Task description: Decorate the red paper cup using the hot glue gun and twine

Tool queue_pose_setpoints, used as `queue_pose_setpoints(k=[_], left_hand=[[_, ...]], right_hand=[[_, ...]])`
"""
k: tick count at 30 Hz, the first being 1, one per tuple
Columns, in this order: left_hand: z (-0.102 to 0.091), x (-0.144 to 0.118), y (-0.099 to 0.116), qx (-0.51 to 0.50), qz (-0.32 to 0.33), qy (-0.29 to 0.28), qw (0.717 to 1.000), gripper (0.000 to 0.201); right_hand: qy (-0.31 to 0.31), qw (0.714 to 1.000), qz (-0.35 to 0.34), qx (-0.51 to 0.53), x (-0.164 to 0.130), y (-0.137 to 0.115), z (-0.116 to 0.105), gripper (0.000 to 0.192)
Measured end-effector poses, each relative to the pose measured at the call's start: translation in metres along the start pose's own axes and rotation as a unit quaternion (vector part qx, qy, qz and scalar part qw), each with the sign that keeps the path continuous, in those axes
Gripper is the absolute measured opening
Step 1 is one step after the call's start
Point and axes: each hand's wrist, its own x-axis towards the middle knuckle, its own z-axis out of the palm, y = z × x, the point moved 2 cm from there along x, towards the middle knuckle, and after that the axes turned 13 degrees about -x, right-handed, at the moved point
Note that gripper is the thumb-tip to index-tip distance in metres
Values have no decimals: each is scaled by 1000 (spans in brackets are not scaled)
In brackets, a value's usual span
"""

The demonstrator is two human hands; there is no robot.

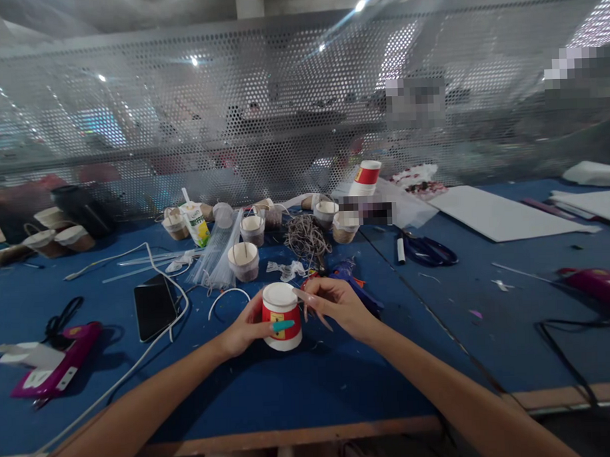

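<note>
A red and white paper cup point(283, 336) stands upside down near the front of the blue table, its recessed base facing up. My left hand point(244, 329) grips it from the left, with the thumb and its long turquoise nail across the red band. At the cup's upper right edge, my right hand point(337, 302) has its fingers drawn together in a pinch. Whatever may be between those fingertips is too small to make out. Just behind the right hand lie a blue-handled tool point(360, 290), partly hidden, and a heap of grey-brown cord point(308, 238).
Several cord-wrapped cups with handles, such as one cup point(244, 262), stand behind. Clear sticks point(218, 251), a phone point(155, 307) and a purple glue gun point(64, 363) lie left. Scissors point(428, 249), white board point(499, 215) and another purple glue gun point(594, 285) lie right. Perforated metal screen point(281, 109) behind.
</note>
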Motion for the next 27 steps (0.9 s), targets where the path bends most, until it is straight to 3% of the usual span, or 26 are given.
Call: queue_pose_setpoints(k=[9, 27], left_hand=[[10, -1, 6, 24, -9, -18, 1000, 69], [3, 0, 3, 53, 0, -26, 998, 67]], right_hand=[[-2, 1000, 3, 0, 0, -2, 1, 36], [3, 1000, -3, -5, 1, 6, 0, 34]])
